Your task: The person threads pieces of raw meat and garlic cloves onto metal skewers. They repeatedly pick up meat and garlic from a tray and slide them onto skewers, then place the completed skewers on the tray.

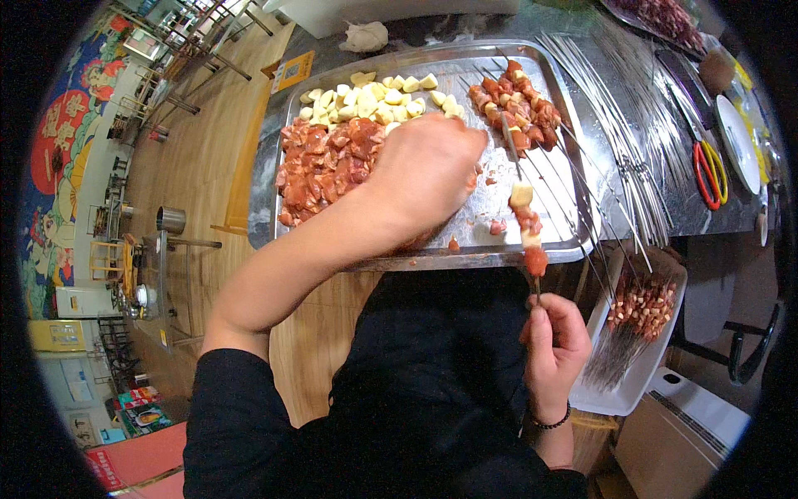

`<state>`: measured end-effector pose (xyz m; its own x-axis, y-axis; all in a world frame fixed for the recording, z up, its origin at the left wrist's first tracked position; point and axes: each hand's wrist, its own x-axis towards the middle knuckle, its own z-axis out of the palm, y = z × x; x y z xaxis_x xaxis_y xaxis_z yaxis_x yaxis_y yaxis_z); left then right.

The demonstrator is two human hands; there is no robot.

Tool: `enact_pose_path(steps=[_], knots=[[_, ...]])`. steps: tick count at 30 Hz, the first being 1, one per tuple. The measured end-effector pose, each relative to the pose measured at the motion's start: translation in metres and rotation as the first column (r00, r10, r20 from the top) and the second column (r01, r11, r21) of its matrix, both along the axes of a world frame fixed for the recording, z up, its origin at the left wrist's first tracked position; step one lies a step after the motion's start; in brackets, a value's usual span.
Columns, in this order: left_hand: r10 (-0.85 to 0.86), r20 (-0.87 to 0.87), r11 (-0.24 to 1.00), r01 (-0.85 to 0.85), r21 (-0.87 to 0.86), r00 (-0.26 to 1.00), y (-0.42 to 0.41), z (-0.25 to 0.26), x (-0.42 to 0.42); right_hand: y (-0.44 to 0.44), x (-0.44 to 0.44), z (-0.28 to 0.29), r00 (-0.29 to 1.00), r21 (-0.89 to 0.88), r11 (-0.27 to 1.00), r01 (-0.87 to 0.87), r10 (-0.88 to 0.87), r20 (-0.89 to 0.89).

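My right hand (pixel 552 352) grips the lower end of a metal skewer (pixel 515 150), with its tip pointing away from me. Pale cut pieces and red meat chunks alternate along the skewer. My left hand (pixel 430 165) is over the tray, fingers curled downward beside the raw meat; its fingertips are hidden, and a reddish bit shows beneath them. Marinated meat chunks (pixel 327 165) fill the left of the steel tray (pixel 461 231). Behind the meat lie pale cut pieces, apparently garlic (pixel 368 100). Loaded skewers (pixel 517 106) rest at the tray's right, their bare ends over its rim.
Bare metal skewers (pixel 623 156) lie right of the tray, near scissors with red and yellow handles (pixel 709 174) and a white plate (pixel 737 145). A white bin (pixel 608 399) below holds many loaded skewers. A knotted plastic bag (pixel 363 36) sits behind the tray.
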<state>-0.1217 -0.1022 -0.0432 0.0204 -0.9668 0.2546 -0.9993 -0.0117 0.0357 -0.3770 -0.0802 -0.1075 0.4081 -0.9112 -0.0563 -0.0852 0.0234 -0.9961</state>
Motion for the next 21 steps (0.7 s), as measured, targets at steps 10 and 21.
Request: enact_pose_path(steps=[10,21], knots=[[-0.07,-0.932,0.976,-0.218,0.01,-0.355,0.058,0.021,0.024,0.007,-0.015,-0.002,0.975,-0.03,0.978,-0.209,0.206,-0.078],[-0.131,-0.916,0.937,-0.349,0.01,-0.378,0.074,0.003,0.018,0.013,0.008,-0.001,0.947,-0.178,0.931,-0.318,0.306,-0.093]])
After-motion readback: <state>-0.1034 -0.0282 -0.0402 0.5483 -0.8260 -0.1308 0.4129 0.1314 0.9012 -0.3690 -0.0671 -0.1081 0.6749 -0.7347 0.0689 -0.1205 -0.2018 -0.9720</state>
